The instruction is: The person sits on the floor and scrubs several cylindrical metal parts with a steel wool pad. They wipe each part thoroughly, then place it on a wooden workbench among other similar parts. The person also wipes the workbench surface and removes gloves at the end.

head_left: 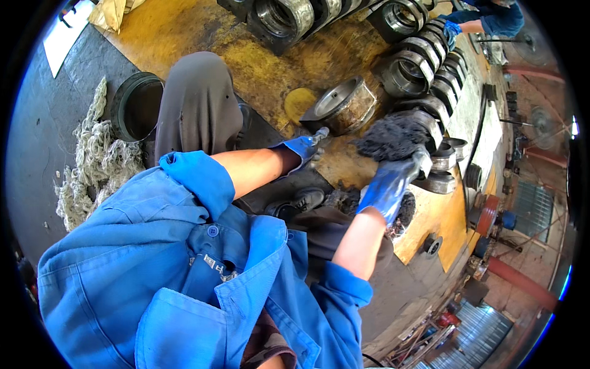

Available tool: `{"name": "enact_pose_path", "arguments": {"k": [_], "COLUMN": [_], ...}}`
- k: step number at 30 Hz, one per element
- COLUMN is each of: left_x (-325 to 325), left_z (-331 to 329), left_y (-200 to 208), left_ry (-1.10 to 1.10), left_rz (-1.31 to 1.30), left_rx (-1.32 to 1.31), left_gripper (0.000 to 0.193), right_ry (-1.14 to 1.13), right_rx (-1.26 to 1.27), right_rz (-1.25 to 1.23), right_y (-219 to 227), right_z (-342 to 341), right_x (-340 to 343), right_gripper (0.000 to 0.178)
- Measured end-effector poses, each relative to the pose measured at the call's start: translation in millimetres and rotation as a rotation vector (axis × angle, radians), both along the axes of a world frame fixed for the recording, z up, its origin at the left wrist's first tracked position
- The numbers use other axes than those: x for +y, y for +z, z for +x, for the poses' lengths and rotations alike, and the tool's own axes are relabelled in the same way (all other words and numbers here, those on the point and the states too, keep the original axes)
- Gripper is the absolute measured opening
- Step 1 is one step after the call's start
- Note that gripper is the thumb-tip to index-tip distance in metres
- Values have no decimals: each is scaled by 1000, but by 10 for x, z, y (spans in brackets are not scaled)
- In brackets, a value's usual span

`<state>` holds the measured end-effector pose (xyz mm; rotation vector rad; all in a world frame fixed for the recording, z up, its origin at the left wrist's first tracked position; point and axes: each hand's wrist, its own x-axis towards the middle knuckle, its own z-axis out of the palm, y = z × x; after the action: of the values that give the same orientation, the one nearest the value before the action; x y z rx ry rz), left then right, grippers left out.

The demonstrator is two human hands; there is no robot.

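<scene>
My left hand (302,149), in a blue glove with greyish fingertips, is beside the lower edge of a thick metal ring (342,106) lying on the work surface. Its fingers look apart with nothing in them; whether they touch the ring is hard to tell. In another blue glove, my right hand (393,181) reaches forward to the right, closed on a wad of dark cotton waste (393,135). The wad lies against the near end of a row of metal rings (424,120) and covers part of them. My right fingers are partly smeared by motion.
Left of my knee are a round dark basin (136,106) and a heap of pale cotton waste (101,166). More rings (279,18) stand at the top. Another person's gloved hand (452,31) is at the far end of the row. A small black wheel-like part (432,245) lies to the right.
</scene>
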<state>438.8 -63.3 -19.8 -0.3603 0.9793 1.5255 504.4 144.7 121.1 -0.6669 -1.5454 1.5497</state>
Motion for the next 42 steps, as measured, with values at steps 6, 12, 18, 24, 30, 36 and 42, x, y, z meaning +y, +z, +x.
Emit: {"name": "enact_pose_path", "arguments": {"k": [6,12,18,24,30,36,42], "left_x": [-554,-322,-212,-247,122,630,1126], "left_z": [-179,-108,-161,-303,-544,-689,-1072], "left_y": [1336,-279,167,341,578,910,839], "left_ry": [-223,-16,133,-5,123,-35,-199], "left_rz": [304,663,539,730,298,-228,-197], "left_rx": [114,-110,-250,98,1227,2168,2441], "left_gripper": [44,27,27,40,43,53,35], "right_ry": [93,345,246,223,-120,-199,-221], "right_rx": [-123,-359,-18,241,-125,-228,-266], "right_rz": [40,341,-443,-199,210,107,37], "right_y": [-873,-1151,-985,-186,1029,1014,1129], "right_z": [361,161,415,797,944,955,1007], "right_x": [-938,-1488,-795,380,-10,-179,-97], "right_gripper": [36,51,35,34,58,51,45]}}
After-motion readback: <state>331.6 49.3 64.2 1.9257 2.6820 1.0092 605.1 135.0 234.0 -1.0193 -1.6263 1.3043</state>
